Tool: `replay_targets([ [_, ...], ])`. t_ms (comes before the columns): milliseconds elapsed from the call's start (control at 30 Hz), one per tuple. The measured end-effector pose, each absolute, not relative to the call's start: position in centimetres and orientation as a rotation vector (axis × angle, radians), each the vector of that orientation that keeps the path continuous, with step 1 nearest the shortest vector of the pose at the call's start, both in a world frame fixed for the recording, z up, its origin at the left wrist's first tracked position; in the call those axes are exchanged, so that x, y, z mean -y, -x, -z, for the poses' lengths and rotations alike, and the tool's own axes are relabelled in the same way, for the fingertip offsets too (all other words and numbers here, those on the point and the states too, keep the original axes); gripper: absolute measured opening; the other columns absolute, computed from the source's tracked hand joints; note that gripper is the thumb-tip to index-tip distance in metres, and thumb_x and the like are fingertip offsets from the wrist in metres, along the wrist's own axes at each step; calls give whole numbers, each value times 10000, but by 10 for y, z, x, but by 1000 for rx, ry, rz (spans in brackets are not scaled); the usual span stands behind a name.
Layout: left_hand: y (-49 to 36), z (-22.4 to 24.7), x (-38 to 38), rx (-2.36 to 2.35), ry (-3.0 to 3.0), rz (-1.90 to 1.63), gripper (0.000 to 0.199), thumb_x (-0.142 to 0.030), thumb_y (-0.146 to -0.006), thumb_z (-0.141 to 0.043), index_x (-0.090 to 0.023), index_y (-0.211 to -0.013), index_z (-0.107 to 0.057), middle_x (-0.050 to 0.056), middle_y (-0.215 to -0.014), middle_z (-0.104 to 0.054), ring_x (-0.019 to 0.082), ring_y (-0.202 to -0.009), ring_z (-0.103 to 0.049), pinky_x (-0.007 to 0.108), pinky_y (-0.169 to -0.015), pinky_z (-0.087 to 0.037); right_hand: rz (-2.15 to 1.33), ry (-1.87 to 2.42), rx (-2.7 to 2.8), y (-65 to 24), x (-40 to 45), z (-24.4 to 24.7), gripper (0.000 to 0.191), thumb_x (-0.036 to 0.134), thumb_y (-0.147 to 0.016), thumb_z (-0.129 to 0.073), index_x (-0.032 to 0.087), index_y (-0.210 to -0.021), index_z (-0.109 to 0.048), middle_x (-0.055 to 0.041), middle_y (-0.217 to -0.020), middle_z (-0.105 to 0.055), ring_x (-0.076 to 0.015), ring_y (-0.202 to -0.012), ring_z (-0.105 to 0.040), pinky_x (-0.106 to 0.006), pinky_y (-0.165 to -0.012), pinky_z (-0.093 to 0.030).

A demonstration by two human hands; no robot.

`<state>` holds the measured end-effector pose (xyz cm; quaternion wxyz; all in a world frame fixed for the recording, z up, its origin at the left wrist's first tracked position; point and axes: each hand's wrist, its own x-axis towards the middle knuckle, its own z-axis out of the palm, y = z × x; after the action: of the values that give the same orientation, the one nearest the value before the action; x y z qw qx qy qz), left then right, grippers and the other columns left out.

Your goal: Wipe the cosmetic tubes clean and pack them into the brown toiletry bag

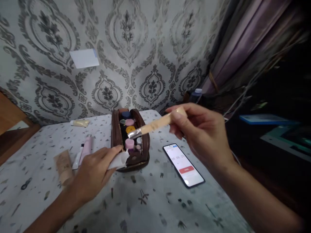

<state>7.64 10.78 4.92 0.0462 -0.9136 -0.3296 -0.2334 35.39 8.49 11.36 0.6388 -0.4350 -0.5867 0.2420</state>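
Observation:
My right hand pinches the pale wooden handle of a makeup brush. The silver ferrule end points down to the left, over an open brown cosmetic bag. In my left hand, at the bag's near left corner, is a crumpled white piece that looks like a tissue. Inside the bag stand several containers, among them a pink-capped one, a yellow one and a dark blue lid. The brush's bristles cannot be made out against the bag's contents.
A phone showing a running timer lies right of the bag. Left are a beige tube, a pink tube and a cream tube. Behind the patterned tablecloth rises a papered wall; a bottle stands at the back right.

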Motion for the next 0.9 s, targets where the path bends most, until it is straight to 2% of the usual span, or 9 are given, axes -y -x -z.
replay_targets([
  [67, -74, -50, -120, 997, 2659, 514, 431, -212, -979, -392, -232, -1396, -498, 61, -912, -713, 226, -762, -672, 271, -550, -447, -467, 973, 1342, -363, -107, -114, 228, 431, -897, -698, 204, -905, -694, 19, -615, -592, -96, -494, -508, -219, -458, -413],
  [167, -71, -46, -131, 993, 2550, 382, 454, -178, -948, -391, -253, -1373, -534, 48, -857, -687, 224, -733, -662, 272, -514, -425, -399, 936, 1431, -369, -147, -108, 262, 469, -911, -667, 208, -905, -676, 12, -631, -598, -110, -515, -534, -234, -482, -429],
  [300, -70, -48, -140, 981, 2564, 483, 381, -234, -974, -400, -257, -1317, -563, 58, -974, -676, 199, -794, -673, 262, -580, -489, -351, 887, 1577, -366, -203, -98, 286, 469, -943, -605, 194, -870, -636, 14, -652, -576, -118, -542, -551, -247, -525, -418],
  [433, -83, -68, -161, 935, 2545, 585, 340, -264, -991, -413, -219, -1282, -582, 89, -1124, -670, 228, -982, -672, 301, -733, -553, -294, 929, 1737, -351, -243, -92, 249, 297, -967, -523, 176, -756, -572, 15, -664, -542, -119, -610, -533, -251, -609, -388],
  [567, -98, -85, -188, 863, 2613, 424, 381, -275, -996, -397, -204, -1336, -553, 87, -1345, -641, 264, -1254, -585, 370, -904, -569, -235, 1011, 1924, -336, -262, -90, 246, 192, -936, -501, 178, -692, -526, 15, -657, -520, -128, -669, -494, -256, -667, -351],
  [700, -103, -91, -204, 802, 2700, 213, 448, -256, -988, -349, -219, -1402, -516, 49, -1447, -594, 249, -1359, -526, 406, -1030, -539, -237, 1103, 2059, -331, -272, -90, 234, 167, -936, -478, 177, -709, -537, 6, -689, -529, -135, -696, -462, -259, -673, -319],
  [800, -100, -94, -206, 786, 2724, 127, 471, -261, -971, -368, -254, -1420, -509, 24, -1444, -601, 258, -1358, -535, 425, -1029, -550, -253, 1134, 2109, -328, -279, -90, 221, 181, -940, -477, 176, -730, -545, 0, -716, -545, -139, -711, -460, -259, -668, -308],
  [900, -98, -94, -205, 823, 2711, 126, 473, -257, -959, -353, -278, -1395, -536, 27, -1413, -627, 282, -1341, -553, 446, -958, -593, -247, 1086, 2146, -324, -287, -87, 219, 190, -940, -467, 178, -738, -550, 4, -710, -555, -138, -699, -452, -261, -657, -301],
])
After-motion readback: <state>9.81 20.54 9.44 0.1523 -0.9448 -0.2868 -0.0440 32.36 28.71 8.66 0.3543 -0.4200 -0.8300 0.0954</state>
